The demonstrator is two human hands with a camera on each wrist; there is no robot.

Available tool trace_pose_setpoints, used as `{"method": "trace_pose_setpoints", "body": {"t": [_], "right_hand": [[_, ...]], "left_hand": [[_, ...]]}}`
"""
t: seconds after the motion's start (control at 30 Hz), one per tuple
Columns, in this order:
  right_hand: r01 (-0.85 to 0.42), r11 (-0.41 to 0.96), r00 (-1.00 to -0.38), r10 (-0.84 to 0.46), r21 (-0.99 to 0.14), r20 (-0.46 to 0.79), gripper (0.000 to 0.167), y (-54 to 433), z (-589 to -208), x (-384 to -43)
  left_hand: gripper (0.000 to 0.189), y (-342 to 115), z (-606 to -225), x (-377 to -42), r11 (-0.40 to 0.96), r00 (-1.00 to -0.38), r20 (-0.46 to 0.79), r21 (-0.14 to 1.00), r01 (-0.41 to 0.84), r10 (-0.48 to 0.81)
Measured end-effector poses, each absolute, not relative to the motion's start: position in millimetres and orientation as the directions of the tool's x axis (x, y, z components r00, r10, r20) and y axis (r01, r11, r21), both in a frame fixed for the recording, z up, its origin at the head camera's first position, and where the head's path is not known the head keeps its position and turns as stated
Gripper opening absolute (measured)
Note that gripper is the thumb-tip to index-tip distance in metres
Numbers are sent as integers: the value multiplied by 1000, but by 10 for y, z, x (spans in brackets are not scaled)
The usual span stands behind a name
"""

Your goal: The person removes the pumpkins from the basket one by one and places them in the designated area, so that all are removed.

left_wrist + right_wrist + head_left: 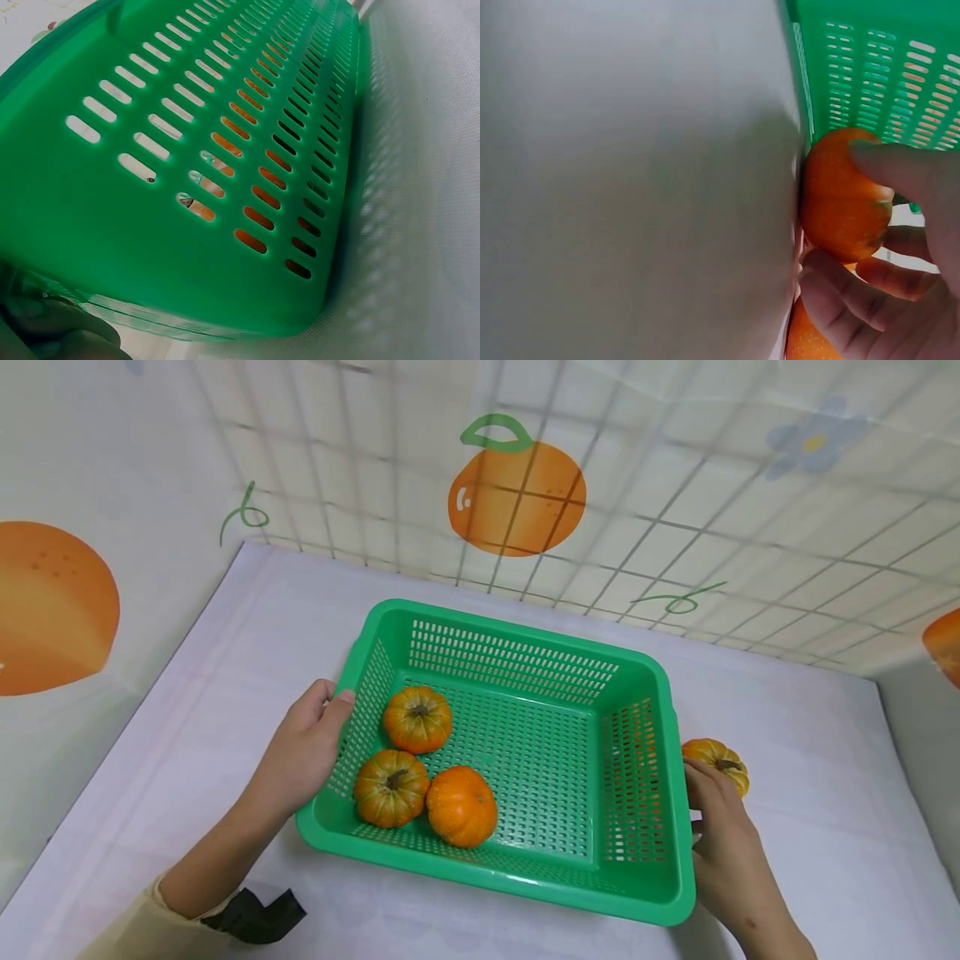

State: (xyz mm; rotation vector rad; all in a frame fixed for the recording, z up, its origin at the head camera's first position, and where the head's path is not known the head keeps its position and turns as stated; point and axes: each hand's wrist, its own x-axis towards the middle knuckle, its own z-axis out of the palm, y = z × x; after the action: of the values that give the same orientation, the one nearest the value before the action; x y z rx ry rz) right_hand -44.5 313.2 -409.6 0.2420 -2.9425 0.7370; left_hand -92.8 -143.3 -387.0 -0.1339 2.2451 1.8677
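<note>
A green plastic basket [525, 760] with slotted walls stands on the white-covered table. Three small orange pumpkins sit in its left part: one at the back [417, 719], one at the front left [391, 787], and a smoother one [462, 807] beside it. My left hand [303, 752] grips the basket's left rim, its thumb over the edge. Against the basket's outer right wall, my right hand [727, 835] holds another pumpkin [846, 196] between thumb and fingers; the head view shows only its orange through the slots. Just beyond that hand lies a further pumpkin [718, 763].
Behind the basket rises a wire grid [660, 518] covered by a sheet printed with oranges. Printed sheeting [60, 735] also closes off the left side, and a pale wall [918, 710] the right. A black strap [258, 917] hangs by my left sleeve.
</note>
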Motion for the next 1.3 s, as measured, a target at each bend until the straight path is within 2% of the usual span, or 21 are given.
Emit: {"method": "trace_pose_setpoints", "body": {"t": [0.37,0.73,1.13,1.3], "right_hand": [[-121,909,-989,-76,-399,128,88,3103,-4059,-473],[-128,924,-985,-77,-359,154,82,3104,-4036,-495],[-130,920,-984,-75,-369,160,78,3116,-4063,-498],[-112,925,-986,-58,-362,157,82,3094,-4032,-479]], "left_hand": [[41,-1436,-3875,-932,187,-973,-221,961,-205,69],[42,-1442,-3886,-936,198,-975,-211,961,-195,67],[41,-1448,-3879,-932,201,-974,-218,959,-201,66],[42,-1443,-3877,-933,200,-974,-217,959,-200,68]]}}
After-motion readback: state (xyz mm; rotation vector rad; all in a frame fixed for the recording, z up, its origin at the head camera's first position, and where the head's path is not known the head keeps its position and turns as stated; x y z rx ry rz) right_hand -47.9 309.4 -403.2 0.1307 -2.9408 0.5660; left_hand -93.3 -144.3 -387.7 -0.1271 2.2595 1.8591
